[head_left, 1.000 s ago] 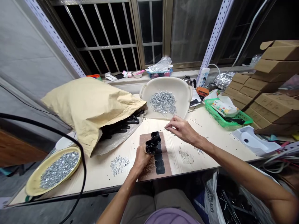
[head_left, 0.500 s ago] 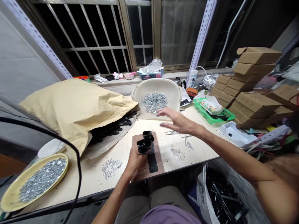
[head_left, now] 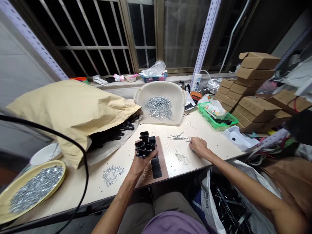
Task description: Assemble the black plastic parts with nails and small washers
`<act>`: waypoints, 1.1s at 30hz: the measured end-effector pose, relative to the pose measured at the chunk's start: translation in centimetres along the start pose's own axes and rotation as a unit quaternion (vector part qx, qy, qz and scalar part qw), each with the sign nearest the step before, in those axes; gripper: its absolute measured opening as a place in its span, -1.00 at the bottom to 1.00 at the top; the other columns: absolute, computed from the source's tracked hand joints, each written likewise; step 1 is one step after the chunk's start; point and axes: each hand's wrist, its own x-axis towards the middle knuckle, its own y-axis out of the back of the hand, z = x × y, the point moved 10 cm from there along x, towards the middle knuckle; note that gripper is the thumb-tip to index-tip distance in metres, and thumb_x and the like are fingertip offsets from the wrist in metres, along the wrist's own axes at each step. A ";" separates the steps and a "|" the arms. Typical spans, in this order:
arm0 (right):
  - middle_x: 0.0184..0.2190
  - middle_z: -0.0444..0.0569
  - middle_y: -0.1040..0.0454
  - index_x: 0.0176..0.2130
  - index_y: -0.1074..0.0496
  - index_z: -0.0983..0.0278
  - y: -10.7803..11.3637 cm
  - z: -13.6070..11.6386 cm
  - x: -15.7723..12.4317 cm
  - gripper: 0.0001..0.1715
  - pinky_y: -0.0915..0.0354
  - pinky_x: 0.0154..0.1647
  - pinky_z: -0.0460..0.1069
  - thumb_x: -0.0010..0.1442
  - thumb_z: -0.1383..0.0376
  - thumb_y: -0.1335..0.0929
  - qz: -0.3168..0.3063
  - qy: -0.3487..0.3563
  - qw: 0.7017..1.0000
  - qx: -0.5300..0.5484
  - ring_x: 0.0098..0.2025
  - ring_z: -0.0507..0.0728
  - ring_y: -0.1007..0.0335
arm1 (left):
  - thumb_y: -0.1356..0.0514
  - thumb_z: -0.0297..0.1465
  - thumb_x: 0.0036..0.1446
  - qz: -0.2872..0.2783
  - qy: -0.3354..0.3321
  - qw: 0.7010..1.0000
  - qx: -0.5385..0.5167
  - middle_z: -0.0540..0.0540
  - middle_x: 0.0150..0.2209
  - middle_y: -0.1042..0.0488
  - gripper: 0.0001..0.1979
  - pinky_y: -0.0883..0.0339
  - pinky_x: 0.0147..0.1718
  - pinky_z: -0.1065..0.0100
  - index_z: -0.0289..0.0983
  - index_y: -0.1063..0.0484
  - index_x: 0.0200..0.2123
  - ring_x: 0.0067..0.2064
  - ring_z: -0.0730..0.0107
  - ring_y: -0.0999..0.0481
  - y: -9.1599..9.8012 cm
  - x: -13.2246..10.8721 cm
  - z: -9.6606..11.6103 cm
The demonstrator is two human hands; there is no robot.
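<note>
My left hand is wrapped round a bunch of black plastic parts, held over the brown board at the table's front. Several flat black pieces lie in a row on that board. My right hand rests on the table to the right, its fingers closed. A thin metal end shows at the fingertips; the rest of what they grip is hidden. Just left of this hand lie several thin metal rods and a clear scrap of plastic.
A white basin of long metal pins stands behind. At left are a paper sack of black parts, a yellow bowl of small metal pieces and a loose pile of them. A green basket and stacked boxes stand right.
My right hand has moved from in front of the basin down to the table at right, and its fingers have closed. The left hand has shifted slightly, keeping the black parts.
</note>
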 end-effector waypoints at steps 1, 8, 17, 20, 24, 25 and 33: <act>-0.35 0.26 -0.49 -0.32 -0.44 0.40 -0.1 0.3 0.3 -0.80 -0.20 -0.33 0.04 0.10 0.45 -0.24 -0.009 -0.011 1.000 -0.008 -0.26 0.27 -0.46 | -0.34 -0.37 -0.11 -0.022 0.014 0.999 -0.034 -0.10 -0.34 -0.51 -0.70 -0.35 -0.31 0.33 -0.32 -0.48 -0.25 -0.37 0.35 -0.48 -0.5 -0.2 0.1; -0.26 0.13 -0.49 -0.22 -0.45 0.32 4.6 -0.4 0.4 -0.72 -0.23 -0.26 0.01 0.18 0.39 -0.20 0.017 0.001 1.000 0.001 -0.20 0.20 -0.44 | -0.36 -0.38 -0.11 -0.033 0.065 0.993 -0.092 -0.07 -0.38 -0.46 -0.70 -0.31 -0.31 0.35 -0.35 -0.46 -0.26 -0.40 0.41 -0.46 0.6 -1.0 -0.2; -0.35 -0.03 -0.32 -0.28 -0.44 0.29 17.5 -15.4 -5.5 -0.72 -0.25 -0.25 -0.03 0.30 0.23 -0.21 0.154 0.397 0.875 0.232 -0.30 0.05 -0.29 | -0.36 -0.34 -0.17 -0.053 0.038 0.996 0.055 -0.05 -0.45 -0.45 -0.75 -0.28 -0.41 0.36 -0.35 -0.47 -0.40 -0.43 0.41 -0.40 -1.0 0.3 -0.2; -0.36 -0.04 -0.29 -0.30 -0.43 0.31 16.5 -17.9 -6.2 -0.72 -0.24 -0.27 -0.03 0.31 0.26 -0.20 0.110 0.450 0.868 0.177 -0.31 0.05 -0.25 | -0.34 -0.33 -0.16 -0.058 0.019 0.993 0.104 -0.05 -0.45 -0.47 -0.77 -0.29 -0.41 0.36 -0.33 -0.47 -0.41 -0.43 0.39 -0.41 -1.1 0.6 0.2; -0.31 -0.03 -0.33 -0.27 -0.41 0.32 15.5 -18.7 -6.1 -0.75 -0.25 -0.29 -0.05 0.28 0.22 -0.24 0.002 0.486 0.853 0.192 -0.31 0.03 -0.27 | -0.34 -0.31 -0.18 -0.071 -0.033 0.985 0.151 -0.05 -0.46 -0.49 -0.78 -0.31 -0.40 0.36 -0.32 -0.46 -0.46 -0.41 0.35 -0.43 -1.7 0.7 1.3; -0.27 -0.02 -0.36 -0.22 -0.41 0.31 15.6 -18.2 -5.5 -0.74 -0.26 -0.28 -0.06 0.25 0.18 -0.27 -0.024 0.480 0.850 0.217 -0.28 0.03 -0.29 | -0.34 -0.31 -0.17 -0.064 -0.041 0.985 0.157 -0.05 -0.45 -0.50 -0.77 -0.31 -0.39 0.36 -0.32 -0.47 -0.44 -0.40 0.34 -0.44 -1.6 0.7 1.5; -0.42 0.07 -0.48 -0.49 -0.45 0.33 6.6 -0.2 1.6 -0.59 -0.17 -0.32 -0.03 0.15 0.08 -0.27 -0.047 -0.016 0.998 0.038 -0.29 0.16 -0.41 | -0.34 -0.28 -0.13 0.013 0.008 0.992 0.126 -0.07 -0.36 -0.53 -0.73 -0.33 -0.30 0.32 -0.32 -0.50 -0.35 -0.33 0.31 -0.48 2.2 0.6 -0.2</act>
